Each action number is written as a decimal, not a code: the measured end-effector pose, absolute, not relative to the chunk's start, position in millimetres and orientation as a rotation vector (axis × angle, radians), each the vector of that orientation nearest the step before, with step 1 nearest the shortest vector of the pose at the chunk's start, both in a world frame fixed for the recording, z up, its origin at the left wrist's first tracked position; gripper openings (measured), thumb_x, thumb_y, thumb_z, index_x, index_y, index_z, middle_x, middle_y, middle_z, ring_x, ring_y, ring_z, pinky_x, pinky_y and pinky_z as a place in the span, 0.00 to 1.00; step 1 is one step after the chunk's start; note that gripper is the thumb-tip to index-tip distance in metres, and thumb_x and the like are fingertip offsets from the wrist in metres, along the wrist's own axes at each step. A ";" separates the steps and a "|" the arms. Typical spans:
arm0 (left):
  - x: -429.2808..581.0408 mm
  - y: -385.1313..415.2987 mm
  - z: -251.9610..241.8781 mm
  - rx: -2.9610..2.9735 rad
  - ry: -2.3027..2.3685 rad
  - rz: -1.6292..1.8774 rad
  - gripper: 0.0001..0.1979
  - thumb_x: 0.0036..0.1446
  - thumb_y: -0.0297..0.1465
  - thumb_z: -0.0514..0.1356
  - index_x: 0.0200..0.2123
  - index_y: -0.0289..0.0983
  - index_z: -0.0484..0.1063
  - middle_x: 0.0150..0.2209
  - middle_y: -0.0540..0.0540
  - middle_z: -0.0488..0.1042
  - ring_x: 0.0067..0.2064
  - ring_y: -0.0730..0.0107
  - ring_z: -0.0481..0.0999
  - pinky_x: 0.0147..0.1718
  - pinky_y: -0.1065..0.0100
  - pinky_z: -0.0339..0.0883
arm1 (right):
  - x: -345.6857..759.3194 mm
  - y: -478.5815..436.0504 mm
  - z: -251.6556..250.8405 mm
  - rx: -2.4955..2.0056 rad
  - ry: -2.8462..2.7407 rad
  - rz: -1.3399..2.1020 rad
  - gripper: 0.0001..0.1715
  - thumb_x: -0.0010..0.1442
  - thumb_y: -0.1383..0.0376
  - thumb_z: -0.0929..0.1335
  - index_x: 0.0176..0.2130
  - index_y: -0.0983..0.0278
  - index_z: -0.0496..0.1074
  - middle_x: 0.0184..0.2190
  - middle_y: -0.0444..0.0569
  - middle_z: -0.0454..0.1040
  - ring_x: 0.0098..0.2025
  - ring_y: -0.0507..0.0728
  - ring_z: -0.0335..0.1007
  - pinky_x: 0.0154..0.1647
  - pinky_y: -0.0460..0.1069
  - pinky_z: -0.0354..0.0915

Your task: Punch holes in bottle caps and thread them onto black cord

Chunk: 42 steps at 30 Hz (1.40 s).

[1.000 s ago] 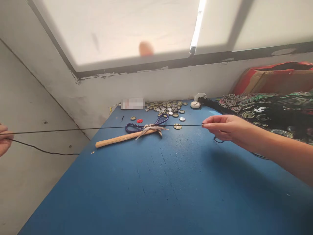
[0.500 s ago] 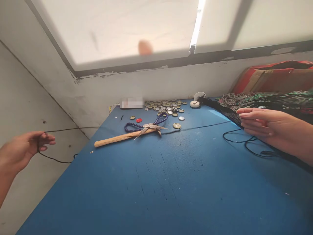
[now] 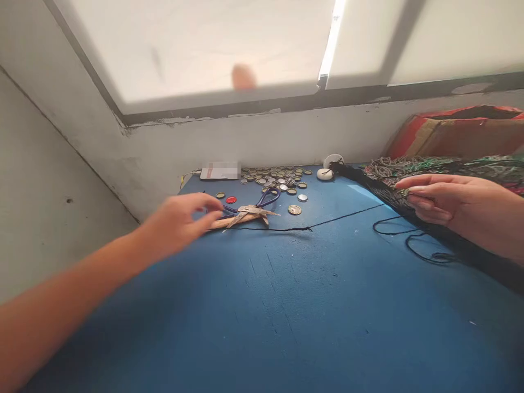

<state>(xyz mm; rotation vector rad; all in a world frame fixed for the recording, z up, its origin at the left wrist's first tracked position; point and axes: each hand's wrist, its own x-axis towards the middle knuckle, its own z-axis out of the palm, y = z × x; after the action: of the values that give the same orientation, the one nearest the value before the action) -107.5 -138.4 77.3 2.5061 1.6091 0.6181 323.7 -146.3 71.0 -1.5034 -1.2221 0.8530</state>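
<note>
Seemingly light, limp cord [image 3: 286, 230] was laid toward the tabletop's [image 3: 311, 311] far edge.
Left hand [image 3: 180, 218] was spread, right hand's [image 3: 454, 204] grip unclear; ends seemed best pinched.

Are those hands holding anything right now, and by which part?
Left hand: by the scissors, any hold unclear. Right hand: fingertips close together before the cord pile; whether they pinch anything can't be told.
</note>
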 end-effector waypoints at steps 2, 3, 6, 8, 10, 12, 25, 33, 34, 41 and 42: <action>-64.6 -132.7 63.9 2.610 1.243 0.549 0.15 0.61 0.36 0.55 0.48 0.39 0.73 0.48 0.47 0.77 0.49 0.64 0.74 0.50 0.65 0.66 | 324.5 -146.1 72.7 -1.465 -1.180 0.916 0.16 0.41 0.61 0.72 0.34 0.62 0.75 0.18 0.43 0.59 0.20 0.49 0.54 0.19 0.45 0.52; -47.0 -129.4 56.0 2.663 1.120 0.502 0.17 0.61 0.34 0.54 0.51 0.38 0.71 0.51 0.45 0.74 0.53 0.63 0.72 0.55 0.63 0.63 | 324.3 -146.7 74.1 -1.442 -1.167 0.931 0.15 0.42 0.62 0.71 0.34 0.62 0.74 0.18 0.42 0.58 0.21 0.49 0.53 0.19 0.45 0.52; -10.6 -120.9 35.6 2.687 1.007 0.436 0.21 0.60 0.33 0.56 0.57 0.35 0.66 0.56 0.42 0.70 0.58 0.59 0.68 0.58 0.59 0.60 | 323.4 -149.2 78.2 -1.372 -1.149 0.945 0.12 0.45 0.64 0.70 0.34 0.61 0.74 0.18 0.42 0.57 0.21 0.49 0.51 0.21 0.46 0.51; 1.6 -117.8 29.1 2.634 1.005 0.436 0.21 0.59 0.33 0.57 0.56 0.35 0.67 0.54 0.42 0.72 0.55 0.59 0.70 0.56 0.59 0.62 | 323.3 -149.7 79.4 -1.336 -1.149 0.942 0.10 0.46 0.65 0.69 0.33 0.60 0.74 0.18 0.41 0.56 0.21 0.49 0.50 0.23 0.47 0.51; 6.7 -117.1 28.9 2.560 1.013 0.472 0.17 0.59 0.31 0.58 0.52 0.37 0.70 0.47 0.44 0.76 0.48 0.63 0.74 0.49 0.62 0.66 | 323.4 -148.4 78.9 -1.322 -1.156 0.918 0.09 0.46 0.65 0.69 0.33 0.59 0.73 0.17 0.41 0.55 0.21 0.49 0.49 0.24 0.48 0.50; 7.3 -118.4 32.1 2.456 1.037 0.512 0.12 0.60 0.32 0.57 0.45 0.38 0.73 0.38 0.48 0.77 0.38 0.68 0.74 0.39 0.66 0.66 | 322.1 -146.4 77.8 -1.351 -1.175 0.873 0.08 0.47 0.64 0.68 0.32 0.58 0.73 0.16 0.40 0.55 0.21 0.49 0.49 0.24 0.50 0.49; -3.6 -142.4 43.2 1.812 1.019 0.655 0.12 0.59 0.41 0.59 0.34 0.37 0.72 0.29 0.53 0.68 0.30 0.76 0.63 0.28 0.72 0.57 | 238.1 -186.1 61.5 -1.037 -2.159 -0.269 0.07 0.60 0.65 0.68 0.42 0.61 0.71 0.38 0.44 0.75 0.34 0.48 0.70 0.35 0.45 0.66; -7.8 -149.3 44.8 1.765 0.987 0.605 0.12 0.59 0.40 0.59 0.33 0.37 0.73 0.28 0.52 0.65 0.29 0.76 0.60 0.27 0.71 0.55 | 216.0 -177.4 42.7 -1.014 -2.222 -0.053 0.11 0.60 0.67 0.69 0.45 0.62 0.71 0.38 0.43 0.74 0.30 0.46 0.69 0.26 0.43 0.64; -8.0 -149.9 44.2 1.754 0.986 0.592 0.12 0.59 0.40 0.59 0.34 0.37 0.73 0.27 0.52 0.64 0.29 0.76 0.60 0.27 0.71 0.55 | 215.5 -175.7 41.6 -0.998 -2.221 -0.040 0.09 0.60 0.67 0.68 0.43 0.61 0.71 0.38 0.43 0.75 0.29 0.46 0.69 0.26 0.43 0.65; -10.0 -153.0 49.0 1.740 1.013 0.600 0.12 0.59 0.41 0.59 0.33 0.38 0.74 0.28 0.51 0.65 0.30 0.75 0.61 0.28 0.71 0.55 | 216.5 -171.6 41.4 -0.937 -2.215 -0.061 0.03 0.61 0.69 0.67 0.37 0.61 0.70 0.35 0.44 0.75 0.32 0.48 0.69 0.30 0.44 0.65; -10.5 -153.3 50.0 1.750 1.012 0.604 0.12 0.59 0.41 0.59 0.33 0.38 0.73 0.28 0.52 0.65 0.30 0.75 0.61 0.28 0.71 0.55 | 216.5 -172.0 41.3 -0.948 -2.210 -0.054 0.05 0.60 0.69 0.67 0.39 0.62 0.70 0.36 0.44 0.76 0.33 0.48 0.70 0.31 0.44 0.66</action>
<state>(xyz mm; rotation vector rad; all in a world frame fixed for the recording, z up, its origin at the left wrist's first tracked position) -10.5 -153.3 50.0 1.7499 1.0119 0.6043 216.5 -172.0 41.3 -0.9476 -2.2098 -0.0544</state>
